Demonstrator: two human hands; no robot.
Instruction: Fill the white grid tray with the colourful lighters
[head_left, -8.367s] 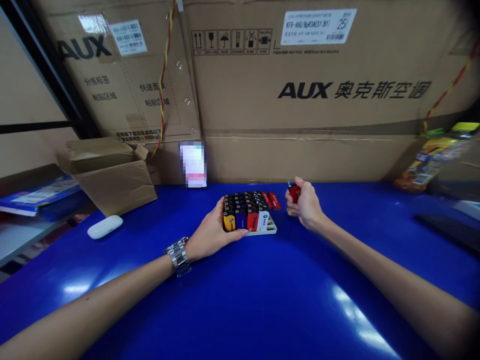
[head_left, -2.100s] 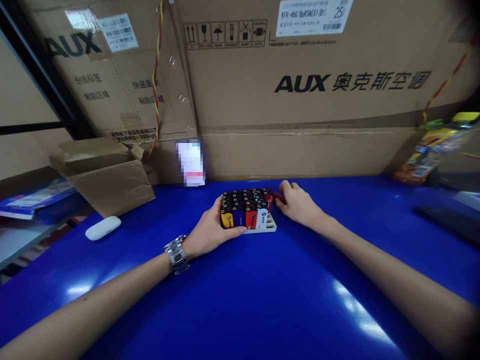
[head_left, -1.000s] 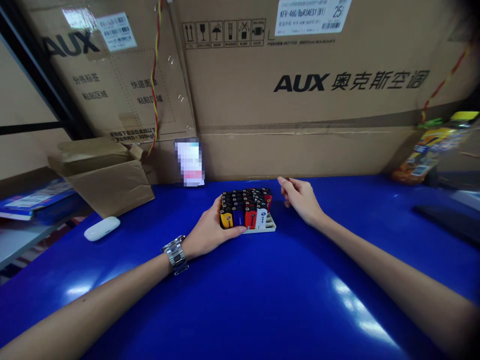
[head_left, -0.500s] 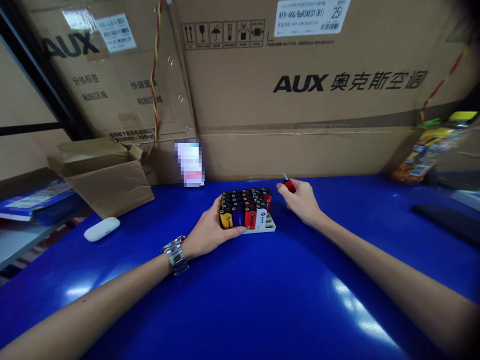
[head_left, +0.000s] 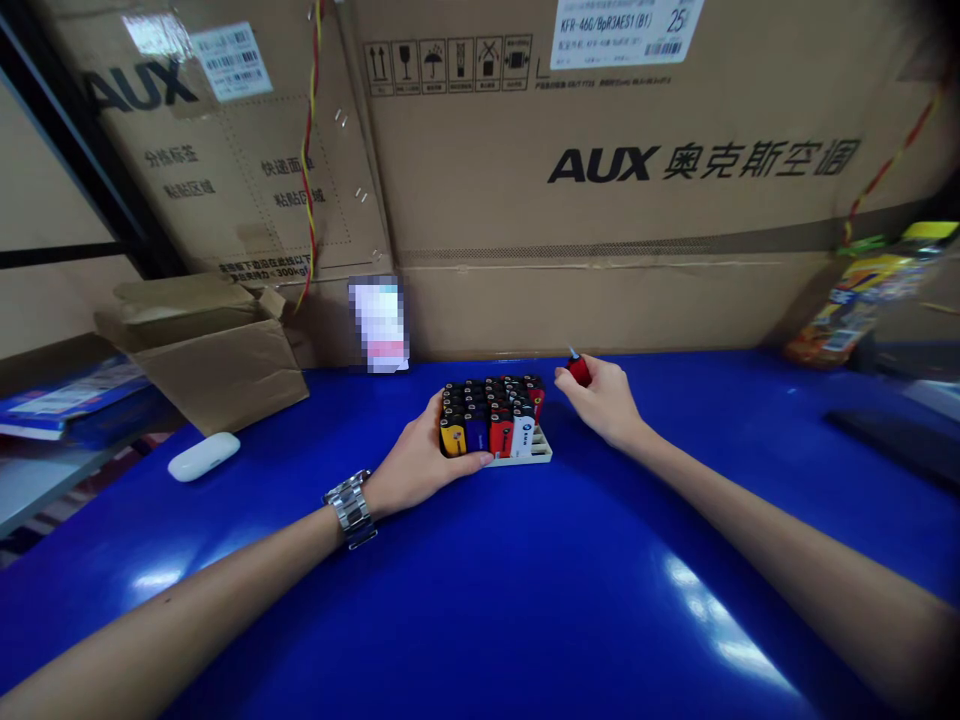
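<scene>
A pale tray [head_left: 543, 455] stands on the blue table, with several lighters [head_left: 501, 436] upright in rows. They are yellow, dark blue, red and white in front, with black tops. A few slots at the tray's right front corner hold nothing. My left hand [head_left: 420, 455], a metal watch on its wrist, is wrapped around the left side of the loaded tray, thumb along the front. To the right of the tray and apart from it, my right hand [head_left: 606, 402] grips a red lighter [head_left: 578, 370]. A small pale tip like a flame shows above this lighter.
Large cardboard boxes [head_left: 615, 220] wall off the back. An open small carton [head_left: 217, 375] and a white rounded case [head_left: 204, 457] are at left. A phone-like blurred panel [head_left: 380, 325] leans behind the tray. A drink bottle [head_left: 855, 300] and a dark flat object [head_left: 892, 445] lie at right.
</scene>
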